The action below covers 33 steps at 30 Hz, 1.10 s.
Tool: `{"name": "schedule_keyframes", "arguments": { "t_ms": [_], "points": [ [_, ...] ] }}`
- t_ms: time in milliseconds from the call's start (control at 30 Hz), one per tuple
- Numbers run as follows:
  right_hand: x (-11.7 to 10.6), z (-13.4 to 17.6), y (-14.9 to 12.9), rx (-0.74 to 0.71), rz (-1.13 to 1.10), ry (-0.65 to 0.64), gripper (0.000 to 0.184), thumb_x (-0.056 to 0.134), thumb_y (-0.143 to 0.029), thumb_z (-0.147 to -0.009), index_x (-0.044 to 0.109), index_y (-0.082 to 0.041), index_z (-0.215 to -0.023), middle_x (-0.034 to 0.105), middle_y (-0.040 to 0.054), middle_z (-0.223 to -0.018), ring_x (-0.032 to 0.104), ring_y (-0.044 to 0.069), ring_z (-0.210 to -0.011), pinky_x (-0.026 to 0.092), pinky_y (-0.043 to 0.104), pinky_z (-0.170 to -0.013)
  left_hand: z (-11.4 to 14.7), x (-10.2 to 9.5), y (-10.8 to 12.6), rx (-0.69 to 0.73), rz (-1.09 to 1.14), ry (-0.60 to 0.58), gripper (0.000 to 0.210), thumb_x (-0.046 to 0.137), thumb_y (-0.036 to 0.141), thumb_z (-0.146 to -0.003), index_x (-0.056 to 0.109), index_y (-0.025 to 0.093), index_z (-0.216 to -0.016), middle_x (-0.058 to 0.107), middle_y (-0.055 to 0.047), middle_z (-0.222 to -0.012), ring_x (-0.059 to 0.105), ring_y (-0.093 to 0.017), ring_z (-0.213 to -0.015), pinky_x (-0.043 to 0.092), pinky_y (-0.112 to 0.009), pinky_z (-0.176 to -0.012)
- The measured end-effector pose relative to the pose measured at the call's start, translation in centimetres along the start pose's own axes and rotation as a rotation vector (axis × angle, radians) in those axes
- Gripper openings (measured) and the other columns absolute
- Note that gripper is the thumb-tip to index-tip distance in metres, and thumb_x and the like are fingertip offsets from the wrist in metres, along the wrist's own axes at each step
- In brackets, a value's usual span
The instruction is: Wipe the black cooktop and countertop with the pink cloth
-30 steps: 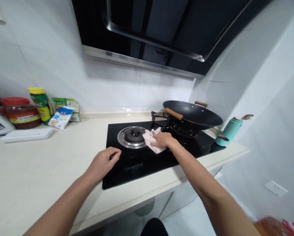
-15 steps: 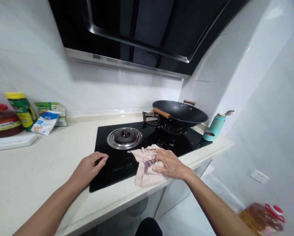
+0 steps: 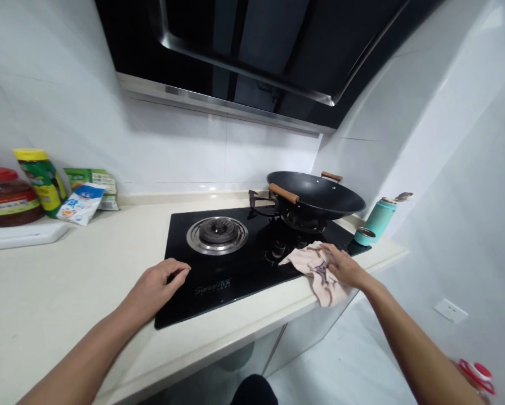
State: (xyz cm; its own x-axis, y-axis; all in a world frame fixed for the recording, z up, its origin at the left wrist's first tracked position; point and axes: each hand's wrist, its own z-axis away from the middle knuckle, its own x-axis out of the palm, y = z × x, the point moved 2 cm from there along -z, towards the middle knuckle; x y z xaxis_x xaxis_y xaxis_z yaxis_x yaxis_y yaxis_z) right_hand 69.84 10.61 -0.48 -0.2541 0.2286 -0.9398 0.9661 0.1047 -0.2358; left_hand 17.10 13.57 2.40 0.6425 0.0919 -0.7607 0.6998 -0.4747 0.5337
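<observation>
My right hand (image 3: 343,265) presses on a pale pink cloth (image 3: 315,267) with a dark purple print, its fingers bent over the cloth's right side. The cloth lies crumpled over the front right of the black glass gas stove (image 3: 235,278), and part of it hangs past the counter's front edge. It partly covers a control knob, while another knob (image 3: 278,247) shows beside it. My left hand (image 3: 161,284) rests at the stove's left edge, fingers curled in towards the thumb with nothing visible in them. Bare of any pan is the left burner (image 3: 217,233).
A black wok (image 3: 315,197) with wooden handles sits on the right burner. Beyond it stand a turquoise bottle (image 3: 380,218) and its cup (image 3: 364,236). Jars, packets (image 3: 82,203) and a white board (image 3: 22,236) line the left counter. The range hood (image 3: 252,56) overhangs everything.
My right hand has slid the cloth rightwards along the stove's front, uncovering the middle of the glass. My left hand has stayed by the left edge. The view has shifted slightly.
</observation>
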Motion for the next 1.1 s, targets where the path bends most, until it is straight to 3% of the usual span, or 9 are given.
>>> {"name": "schedule_keyframes", "arguments": {
  "t_ms": [100,200,300,400,500,600,800,967,1100],
  "points": [
    [-0.1,-2.2,2.7,0.145,0.097,0.071,0.076,0.053,-0.016,-0.080,0.037,-0.019,-0.154,0.050,0.0170,-0.144,0.058,0.025,-0.125,0.043,0.043,-0.110,-0.1,0.1,0.0,-0.011,-0.005,-0.007,0.044,0.049,0.057,-0.090,0.076,0.023,-0.098,0.078,-0.006,-0.101,0.071,-0.025,-0.092,0.054,-0.034,-0.083],
    [-0.4,-4.2,3.3,0.332,0.239,0.154,0.059,0.061,-0.025,-0.083,0.057,-0.016,-0.141,0.046,0.0222,-0.145,0.054,0.035,-0.127,0.044,0.051,-0.105,-0.1,0.1,0.0,-0.009,-0.008,-0.007,0.044,0.049,0.057,-0.090,0.077,0.023,-0.098,0.078,-0.006,-0.101,0.071,-0.025,-0.092,0.055,-0.034,-0.083],
    [-0.5,-5.7,2.5,0.408,0.274,0.093,0.043,0.060,-0.035,-0.090,0.068,-0.018,-0.128,0.056,0.0244,-0.134,0.051,0.044,-0.125,0.039,0.062,-0.101,-0.2,0.1,0.0,0.007,-0.021,-0.013,0.043,0.049,0.056,-0.091,0.076,0.024,-0.098,0.078,-0.006,-0.101,0.072,-0.024,-0.091,0.055,-0.034,-0.083],
    [-0.1,-7.5,0.9,0.336,0.179,-0.011,0.044,0.055,-0.034,-0.095,0.064,-0.020,-0.136,0.065,0.0197,-0.123,0.060,0.034,-0.116,0.043,0.049,-0.101,-0.3,0.1,0.2,0.021,-0.036,-0.024,0.043,0.050,0.057,-0.090,0.076,0.024,-0.098,0.078,-0.006,-0.102,0.072,-0.025,-0.092,0.056,-0.035,-0.083],
    [0.3,-9.5,-0.7,0.222,0.077,-0.055,0.043,0.054,-0.028,-0.094,0.064,-0.023,-0.136,0.067,0.0130,-0.127,0.061,0.026,-0.116,0.045,0.036,-0.100,-0.4,0.2,0.4,0.031,-0.051,-0.031,0.044,0.050,0.057,-0.090,0.077,0.024,-0.100,0.078,-0.006,-0.104,0.072,-0.025,-0.094,0.056,-0.036,-0.086],
    [0.2,-10.9,-1.9,0.151,-0.023,-0.103,0.043,0.052,-0.024,-0.094,0.066,-0.023,-0.135,0.071,0.0088,-0.123,0.065,0.023,-0.108,0.049,0.032,-0.093,-0.4,0.3,0.5,0.037,-0.066,-0.040,0.045,0.049,0.057,-0.090,0.077,0.024,-0.100,0.078,-0.007,-0.104,0.071,-0.026,-0.095,0.055,-0.036,-0.088],
    [-1.4,-11.7,-5.2,0.079,-0.119,-0.219,0.043,0.054,-0.037,-0.093,0.069,-0.021,-0.130,0.076,0.0049,-0.102,0.066,0.018,-0.077,0.053,0.030,-0.076,-0.6,0.4,0.3,0.038,-0.078,-0.038,0.044,0.050,0.057,-0.089,0.077,0.024,-0.098,0.078,-0.007,-0.102,0.071,-0.026,-0.095,0.055,-0.037,-0.089],
    [-1.4,-12.8,-9.1,-0.028,-0.051,-0.293,0.037,0.049,-0.033,-0.091,0.075,-0.026,-0.116,0.075,0.0020,-0.111,0.067,0.022,-0.098,0.050,0.033,-0.093,-0.6,0.2,0.3,0.021,-0.068,-0.042,0.043,0.050,0.056,-0.089,0.077,0.024,-0.097,0.078,-0.007,-0.101,0.071,-0.026,-0.094,0.056,-0.036,-0.088],
    [-1.0,-12.5,-9.9,-0.083,0.020,-0.312,0.036,0.048,-0.034,-0.092,0.076,-0.028,-0.113,0.072,0.0031,-0.122,0.063,0.027,-0.115,0.042,0.041,-0.107,-0.5,0.1,0.4,0.014,-0.052,-0.040,0.043,0.051,0.056,-0.089,0.077,0.024,-0.096,0.078,-0.007,-0.101,0.071,-0.026,-0.093,0.056,-0.036,-0.087]
  ]
}}
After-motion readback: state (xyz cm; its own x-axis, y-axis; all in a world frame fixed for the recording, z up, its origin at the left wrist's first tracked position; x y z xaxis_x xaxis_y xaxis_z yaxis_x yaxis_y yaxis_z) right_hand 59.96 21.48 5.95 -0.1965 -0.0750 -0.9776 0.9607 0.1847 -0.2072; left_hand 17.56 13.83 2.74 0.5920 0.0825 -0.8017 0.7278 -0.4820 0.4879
